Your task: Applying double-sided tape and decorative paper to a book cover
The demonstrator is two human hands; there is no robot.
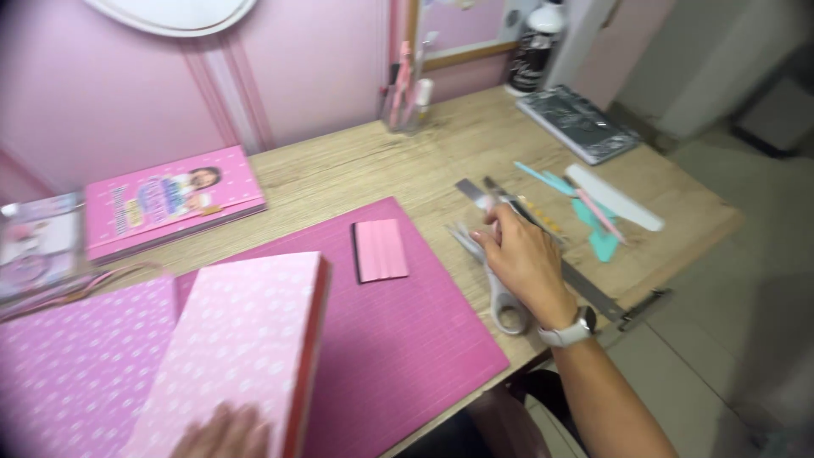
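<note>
- Fingers (496, 222) of right hand (526, 263) loosely curled and close together, tips landing on metal ruler (585, 288) and tools beside it; whether they pinch anything, cannot tell.
- Scissors (500, 297) lie under the palm, white loop handle poking out at 6 o'clock of the hand.
- Teal spatula tools (593, 225) and white nail-file-shaped stick (615, 197) at 2 o'clock, near.
- Left hand (225, 432) flat, fingers pressed on pink dotted box (246, 348), at 9 o'clock on pink cutting mat (407, 339).
- Small pink pad (380, 249) sits on mat between hands.
- Judgement: keep left hand pressing so box stays put; pick one tool cleanly, avoid scissor blades.
</note>
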